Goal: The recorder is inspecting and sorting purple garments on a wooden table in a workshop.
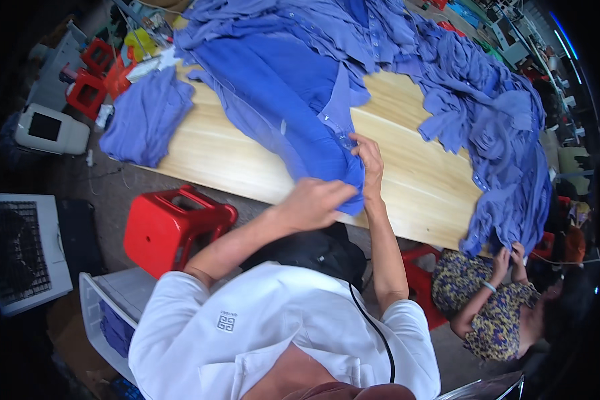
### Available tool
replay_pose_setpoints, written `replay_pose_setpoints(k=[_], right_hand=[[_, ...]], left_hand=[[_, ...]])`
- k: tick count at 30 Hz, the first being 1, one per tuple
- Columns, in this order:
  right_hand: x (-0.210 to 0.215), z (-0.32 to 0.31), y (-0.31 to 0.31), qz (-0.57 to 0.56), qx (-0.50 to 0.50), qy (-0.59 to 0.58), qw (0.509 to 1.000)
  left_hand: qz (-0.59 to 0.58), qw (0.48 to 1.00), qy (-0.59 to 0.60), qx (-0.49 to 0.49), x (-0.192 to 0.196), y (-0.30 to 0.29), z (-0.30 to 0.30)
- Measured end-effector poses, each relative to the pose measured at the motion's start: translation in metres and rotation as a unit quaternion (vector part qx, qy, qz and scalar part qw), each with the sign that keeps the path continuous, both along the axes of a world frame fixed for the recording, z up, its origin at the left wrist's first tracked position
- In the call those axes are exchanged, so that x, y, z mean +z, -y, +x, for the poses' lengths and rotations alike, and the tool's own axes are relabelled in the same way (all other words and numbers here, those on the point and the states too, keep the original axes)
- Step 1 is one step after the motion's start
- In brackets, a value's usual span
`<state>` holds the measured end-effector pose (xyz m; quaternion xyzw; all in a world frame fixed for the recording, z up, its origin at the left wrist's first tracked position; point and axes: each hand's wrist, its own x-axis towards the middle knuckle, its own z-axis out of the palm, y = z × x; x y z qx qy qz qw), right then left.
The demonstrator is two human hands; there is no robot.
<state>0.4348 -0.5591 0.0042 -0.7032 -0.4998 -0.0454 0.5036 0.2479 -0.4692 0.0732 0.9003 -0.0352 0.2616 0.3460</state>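
A blue buttoned shirt [267,80] stretches across the wooden table [407,173] toward me, its near end hanging at the table's front edge. My left hand [317,202] is closed on that near end, fingers pinched over the cloth. On the shirt's right edge, beside a lighter strip with small buttons [337,120], my right hand [372,160] has its thumb and fingers closed on the fabric. Part of what each hand grips is hidden by the fingers.
More blue garments [493,127] heap along the table's far and right sides; a folded pile [147,117] lies at the left. A person [493,300] handles cloth at the right corner. Red stools [157,227] and a grey plastic bin [107,313] stand near me.
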Motion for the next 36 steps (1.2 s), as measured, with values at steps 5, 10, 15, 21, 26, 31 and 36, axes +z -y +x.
replay_pose_setpoints(k=[5,10,15,21,26,31,36], right_hand=[[0.018,-0.002,0.067,-0.108,0.067,0.132,0.983],[0.008,0.026,0.130,-0.231,0.106,0.229,0.940],[0.011,0.045,0.186,-0.275,0.031,0.274,0.921],[0.014,0.034,0.219,-0.351,-0.082,0.223,0.906],[0.012,0.050,0.229,-0.345,-0.166,0.218,0.898],[0.026,0.055,0.225,-0.396,-0.126,0.173,0.893],[0.056,0.062,0.182,-0.325,-0.113,-0.155,0.926]], left_hand=[[0.006,0.990,-0.143,-0.008,-0.047,-0.008,-0.049],[-0.059,0.975,-0.212,-0.026,-0.024,0.010,-0.063],[0.073,0.960,-0.271,-0.017,-0.023,0.015,-0.062],[0.018,0.983,-0.152,0.100,-0.036,-0.006,-0.081],[-0.134,0.964,-0.128,0.191,-0.034,-0.004,-0.082],[-0.237,0.960,-0.135,0.070,-0.015,0.005,-0.062],[-0.252,0.961,-0.091,0.069,-0.013,-0.011,-0.057]])
